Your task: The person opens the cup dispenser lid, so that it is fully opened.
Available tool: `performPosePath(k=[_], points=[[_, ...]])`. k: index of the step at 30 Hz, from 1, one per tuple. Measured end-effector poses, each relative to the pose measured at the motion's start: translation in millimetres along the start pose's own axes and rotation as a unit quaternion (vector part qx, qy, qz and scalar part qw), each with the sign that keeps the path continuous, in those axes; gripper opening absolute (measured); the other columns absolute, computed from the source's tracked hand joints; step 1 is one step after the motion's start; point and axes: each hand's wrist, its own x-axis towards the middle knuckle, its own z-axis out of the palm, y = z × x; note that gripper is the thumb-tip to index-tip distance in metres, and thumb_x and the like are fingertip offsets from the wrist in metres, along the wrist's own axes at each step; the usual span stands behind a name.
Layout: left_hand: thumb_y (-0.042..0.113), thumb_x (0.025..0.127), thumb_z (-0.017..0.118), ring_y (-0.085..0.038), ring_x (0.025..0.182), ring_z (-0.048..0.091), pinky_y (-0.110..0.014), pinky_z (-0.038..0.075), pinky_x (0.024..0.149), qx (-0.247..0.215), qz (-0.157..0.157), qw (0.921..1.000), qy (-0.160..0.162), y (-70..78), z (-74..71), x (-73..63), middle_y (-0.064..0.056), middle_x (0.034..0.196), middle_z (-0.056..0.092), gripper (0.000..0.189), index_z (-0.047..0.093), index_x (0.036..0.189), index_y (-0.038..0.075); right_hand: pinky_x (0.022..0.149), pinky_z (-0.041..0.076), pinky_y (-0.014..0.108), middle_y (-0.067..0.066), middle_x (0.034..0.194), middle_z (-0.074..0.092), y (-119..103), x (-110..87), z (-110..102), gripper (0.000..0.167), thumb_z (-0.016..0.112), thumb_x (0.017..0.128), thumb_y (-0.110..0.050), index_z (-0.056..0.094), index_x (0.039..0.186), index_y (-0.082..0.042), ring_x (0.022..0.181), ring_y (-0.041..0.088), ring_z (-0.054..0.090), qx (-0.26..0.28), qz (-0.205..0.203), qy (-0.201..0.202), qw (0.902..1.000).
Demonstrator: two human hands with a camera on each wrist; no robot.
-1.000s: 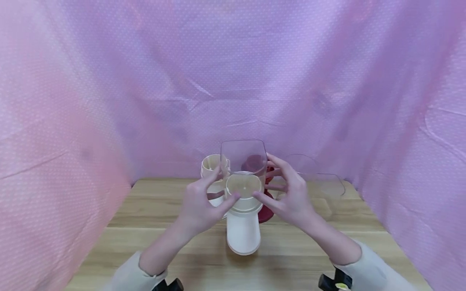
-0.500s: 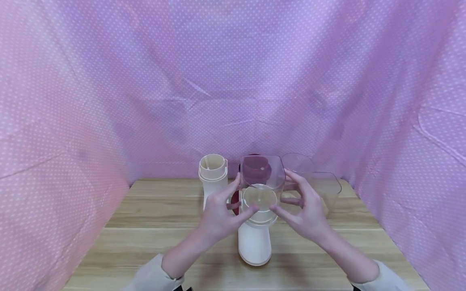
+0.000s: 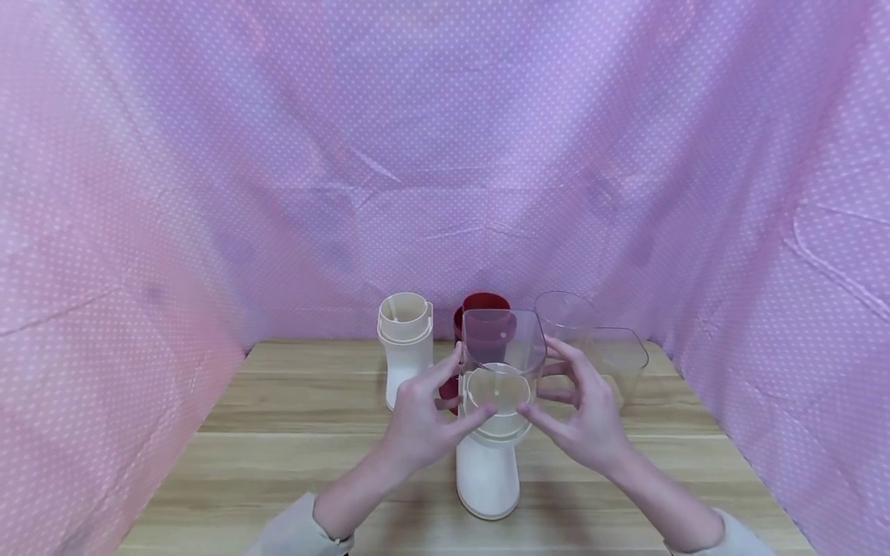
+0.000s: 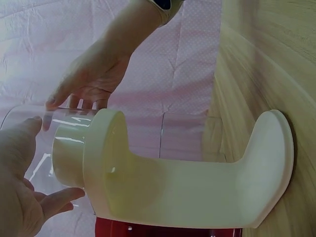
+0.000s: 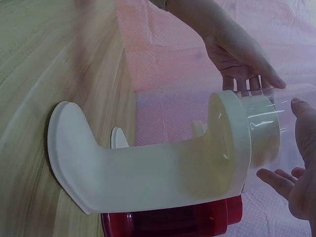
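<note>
Both hands hold a clear plastic canister [image 3: 502, 340] with a rounded-square open rim. My left hand [image 3: 424, 421] grips its left side, thumb in front. On the opposite side my right hand [image 3: 587, 413] holds it in mirrored fashion. The canister's lower end surrounds the cream collar of a white dispenser stand [image 3: 488, 479], which stands upright at the tabletop. In the left wrist view the stand [image 4: 187, 190] appears sideways, its round collar inside the clear wall. The right wrist view shows the same stand [image 5: 148, 173] and fingertips against the canister.
Behind to the left stands another white stand [image 3: 406, 363] with an open collar. A dark red stand [image 3: 487, 300] is partly hidden behind the held canister. Clear canisters [image 3: 621, 351] stand at the back right on the wooden table [image 3: 292, 463]. Pink dotted sheeting [image 3: 445, 154] encloses the back and sides.
The hands, canister and white stand have moved to the right and slightly nearer, uncovering the back-left white stand. Both hands keep their hold on the canister.
</note>
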Motion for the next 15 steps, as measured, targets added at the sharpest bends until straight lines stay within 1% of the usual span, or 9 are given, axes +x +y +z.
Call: performPosePath(k=[3, 6, 9, 10, 12, 14, 15], points=[[0.024, 0.082, 0.094, -0.024, 0.117, 0.075, -0.023, 0.065, 0.07, 0.0, -0.001, 1.0, -0.001, -1.8, 1.0, -1.2, -0.01, 0.135, 0.075, 0.087, 0.052, 0.152, -0.006, 0.074, 0.066, 0.027, 0.021, 0.137, 0.061, 0.8, -1.7, 0.9, 0.101, 0.093, 0.065, 0.014, 0.047, 0.154, -0.001, 0.108, 0.0, 0.067, -0.004, -0.001, 0.002, 1.0], [0.024, 0.082, 0.094, -0.025, 0.119, 0.074, -0.024, 0.065, 0.071, -0.009, -0.005, 0.9999, 0.0, -3.4, 1.3, -2.9, -0.011, 0.139, 0.072, 0.088, 0.051, 0.154, -0.004, 0.075, 0.066, 0.027, 0.02, 0.137, 0.06, 2.7, -3.5, 1.3, 0.102, 0.093, 0.065, 0.013, 0.046, 0.154, -0.001, 0.109, 0.0, 0.067, -0.014, 0.0, -0.001, 0.9999], [0.028, 0.082, 0.093, -0.028, 0.121, 0.071, -0.027, 0.066, 0.077, -0.017, -0.01, 0.9998, 0.003, -9.3, 0.2, -5.3, -0.011, 0.144, 0.067, 0.09, 0.049, 0.157, 0.002, 0.077, 0.066, 0.026, 0.021, 0.138, 0.059, 5.2, -4.7, 0.6, 0.099, 0.092, 0.069, 0.01, 0.044, 0.155, 0.0, 0.11, 0.0, 0.066, -0.023, 0.003, -0.009, 0.9997], [0.029, 0.083, 0.091, -0.029, 0.122, 0.07, -0.03, 0.066, 0.08, -0.02, -0.012, 0.9997, 0.004, -13.2, -0.6, -5.5, -0.011, 0.146, 0.065, 0.09, 0.048, 0.158, 0.005, 0.078, 0.066, 0.026, 0.021, 0.138, 0.059, 6.1, -4.8, 0.0, 0.095, 0.089, 0.072, 0.011, 0.043, 0.155, 0.001, 0.111, 0.0, 0.066, -0.022, 0.003, -0.01, 0.9997], [0.029, 0.086, 0.085, -0.035, 0.125, 0.067, -0.04, 0.066, 0.089, -0.044, -0.014, 0.9989, 0.001, -24.0, -2.6, -3.8, -0.015, 0.149, 0.06, 0.088, 0.043, 0.161, 0.006, 0.081, 0.066, 0.026, 0.022, 0.137, 0.059, 7.8, -4.4, -1.4, 0.084, 0.081, 0.08, 0.011, 0.043, 0.154, 0.001, 0.112, 0.001, 0.066, -0.018, 0.007, -0.01, 0.9998], [0.026, 0.091, 0.077, -0.042, 0.132, 0.061, -0.052, 0.061, 0.1, -0.086, -0.018, 0.996, -0.017, -37.7, -4.2, -0.1, -0.019, 0.153, 0.054, 0.084, 0.039, 0.163, 0.006, 0.083, 0.065, 0.025, 0.023, 0.135, 0.061, 9.5, -3.5, -2.5, 0.071, 0.071, 0.088, 0.011, 0.044, 0.153, 0.002, 0.112, 0.003, 0.067, -0.011, 0.014, -0.005, 0.9998], [0.024, 0.093, 0.072, -0.046, 0.135, 0.058, -0.057, 0.058, 0.105, -0.114, -0.019, 0.9928, -0.031, -44.9, -4.3, 2.3, -0.022, 0.156, 0.052, 0.081, 0.037, 0.164, 0.005, 0.083, 0.065, 0.025, 0.022, 0.133, 0.062, 10.2, -3.3, -2.7, 0.065, 0.066, 0.091, 0.012, 0.045, 0.152, 0.002, 0.112, 0.004, 0.067, -0.009, 0.018, -0.002, 0.9998]])
